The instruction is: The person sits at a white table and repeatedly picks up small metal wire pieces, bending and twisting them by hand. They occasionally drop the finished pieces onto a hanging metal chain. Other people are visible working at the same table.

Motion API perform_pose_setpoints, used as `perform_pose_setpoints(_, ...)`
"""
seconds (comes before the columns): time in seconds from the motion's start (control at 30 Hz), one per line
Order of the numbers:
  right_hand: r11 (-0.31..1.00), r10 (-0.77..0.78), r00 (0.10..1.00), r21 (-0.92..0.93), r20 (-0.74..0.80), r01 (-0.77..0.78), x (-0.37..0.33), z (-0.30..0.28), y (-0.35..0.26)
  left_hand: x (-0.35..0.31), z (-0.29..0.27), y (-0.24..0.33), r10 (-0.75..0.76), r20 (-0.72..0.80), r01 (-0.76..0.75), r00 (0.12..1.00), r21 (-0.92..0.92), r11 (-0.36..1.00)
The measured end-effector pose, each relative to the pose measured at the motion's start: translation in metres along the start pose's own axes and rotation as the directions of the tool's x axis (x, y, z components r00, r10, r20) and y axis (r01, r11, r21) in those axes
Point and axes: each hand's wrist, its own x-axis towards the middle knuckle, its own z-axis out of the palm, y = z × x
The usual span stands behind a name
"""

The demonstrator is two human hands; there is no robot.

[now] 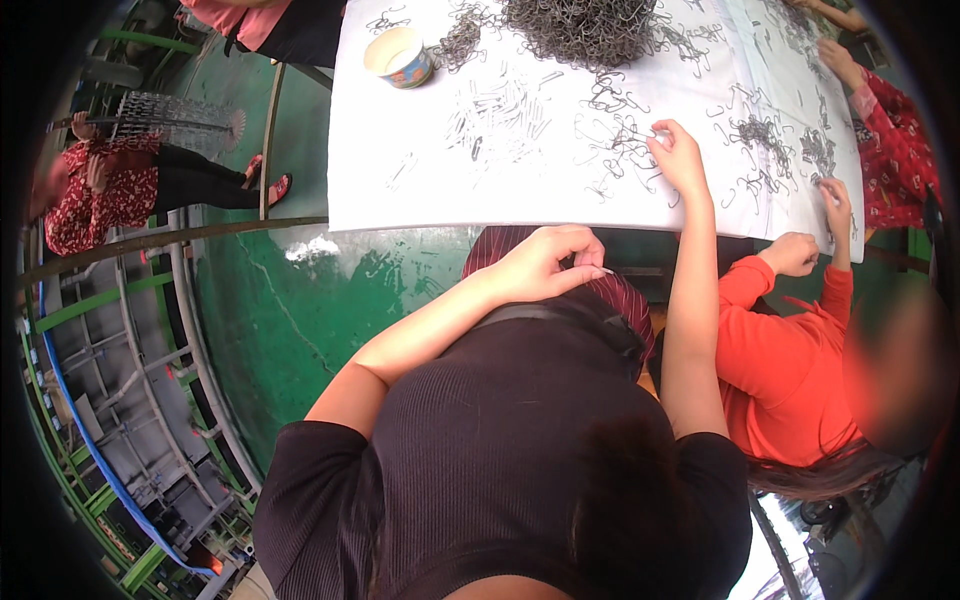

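Nearest, over the lap, the left hand (560, 262) has its thumb and forefinger brought together on a small pale piece (604, 271), the other fingers curled. Beyond the near edge of the white table (400, 205), the right hand (680, 158) is bent over loose dark hooks (620, 130), its fingers partly curled; at this size I cannot tell whether its fingertips have hold of one.

The hooks cross one another, so a good pick would take one by a free end and lift it clear before drawing it back, while the left hand keeps its piece steady with the end exposed.

To the left of these hooks lie scattered pale strips (495, 115). Farther off stands a paper tub (409, 74), blue-patterned outside, its pale inner wall showing; beyond the loose hooks rises a dense dark heap (585, 30).
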Motion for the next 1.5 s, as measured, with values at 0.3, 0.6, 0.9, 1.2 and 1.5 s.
perform_pose_setpoints(0.3,0.896,0.011,1.000,-0.444,0.004,-0.007,0.017,0.026,-0.013,0.002,0.001,-0.005,0.011,0.023,-0.011,1.000,0.008,1.000)
perform_pose_setpoints(0.6,0.728,0.205,0.847,0.502,0.491,-0.468,0.007,-0.003,0.010,-0.002,-0.003,-0.007,-0.044,0.055,0.044,0.998,0.001,0.999)
perform_pose_setpoints(0.9,0.974,0.057,0.992,0.214,0.109,-0.079,-0.016,0.006,0.007,0.000,-0.006,-0.004,-0.046,0.067,0.043,0.997,0.037,0.998)
perform_pose_setpoints(1.2,0.596,0.103,0.993,0.795,0.061,-0.110,-0.057,0.002,-0.002,-0.002,-0.008,-0.007,-0.023,0.040,0.022,0.999,0.030,0.999)
perform_pose_setpoints(1.5,0.314,-0.188,0.888,0.882,0.420,-0.351,-0.128,-0.013,-0.103,-0.001,-0.004,-0.008,-0.102,-0.080,0.090,0.992,-0.135,0.987)
